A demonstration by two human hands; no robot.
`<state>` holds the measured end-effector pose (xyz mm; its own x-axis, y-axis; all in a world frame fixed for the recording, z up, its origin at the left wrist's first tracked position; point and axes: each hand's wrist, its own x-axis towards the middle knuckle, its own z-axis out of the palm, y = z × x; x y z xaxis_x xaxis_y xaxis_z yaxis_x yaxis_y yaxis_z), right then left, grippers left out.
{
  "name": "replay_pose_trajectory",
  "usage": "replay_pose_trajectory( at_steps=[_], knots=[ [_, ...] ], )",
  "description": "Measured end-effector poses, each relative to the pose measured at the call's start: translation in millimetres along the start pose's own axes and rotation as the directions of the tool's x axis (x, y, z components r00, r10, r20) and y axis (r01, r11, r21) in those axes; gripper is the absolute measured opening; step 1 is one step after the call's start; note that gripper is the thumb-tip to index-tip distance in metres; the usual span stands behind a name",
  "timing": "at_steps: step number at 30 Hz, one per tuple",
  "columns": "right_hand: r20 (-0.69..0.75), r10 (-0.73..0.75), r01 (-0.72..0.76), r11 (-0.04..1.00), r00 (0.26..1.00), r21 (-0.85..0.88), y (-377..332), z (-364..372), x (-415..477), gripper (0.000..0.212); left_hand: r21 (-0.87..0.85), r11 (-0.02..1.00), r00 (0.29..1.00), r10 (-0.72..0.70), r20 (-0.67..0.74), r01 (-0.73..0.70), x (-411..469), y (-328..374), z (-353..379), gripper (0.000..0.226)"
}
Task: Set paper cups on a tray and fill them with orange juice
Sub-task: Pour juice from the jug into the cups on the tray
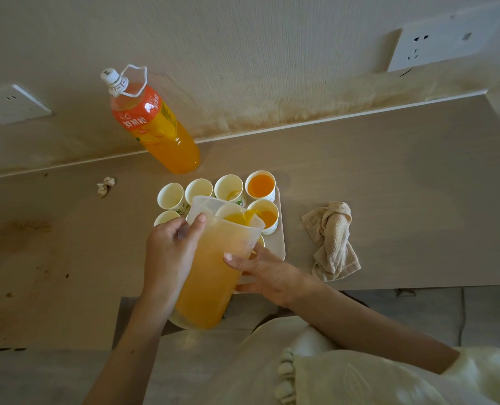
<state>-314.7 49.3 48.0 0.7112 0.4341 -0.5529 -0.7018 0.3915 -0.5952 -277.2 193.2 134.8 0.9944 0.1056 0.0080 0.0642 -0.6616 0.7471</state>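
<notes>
On tray point(279, 244): six cups point(170, 195) visible, two full | one jug point(213, 273), left grip point(170, 249) clasps it | right grip point(263, 273) touching it, closure unclear

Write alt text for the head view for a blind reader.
The left hand and right hand tilt a clear pitcher, pouring orange juice into a paper cup on a tray of cups. A juice bottle stands behind the tray; a cloth lies to its right.
</notes>
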Motion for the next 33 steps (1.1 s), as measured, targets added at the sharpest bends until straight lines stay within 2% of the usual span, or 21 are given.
replay_pose_trajectory(
  at_steps=[8,26,33],
  knots=[
    [0.011,-0.009,0.009,1.0,1.0,0.005,3.6,0.9,1.3,0.09,0.002,1.0,1.0,0.007,-0.008,-0.006,-1.9,-0.1,-2.1,0.063],
    [0.023,-0.016,0.015,1.0,1.0,0.014,0.4,5.1,-1.9,0.083,-0.01,1.0,1.0,0.017,-0.015,-0.018,-0.9,0.7,-5.1,0.057],
    [0.018,0.004,-0.004,1.0,1.0,-0.001,1.5,4.8,1.8,0.095,-0.008,1.0,1.0,0.017,-0.018,-0.017,-0.4,1.9,-5.8,0.052]
  ],
)
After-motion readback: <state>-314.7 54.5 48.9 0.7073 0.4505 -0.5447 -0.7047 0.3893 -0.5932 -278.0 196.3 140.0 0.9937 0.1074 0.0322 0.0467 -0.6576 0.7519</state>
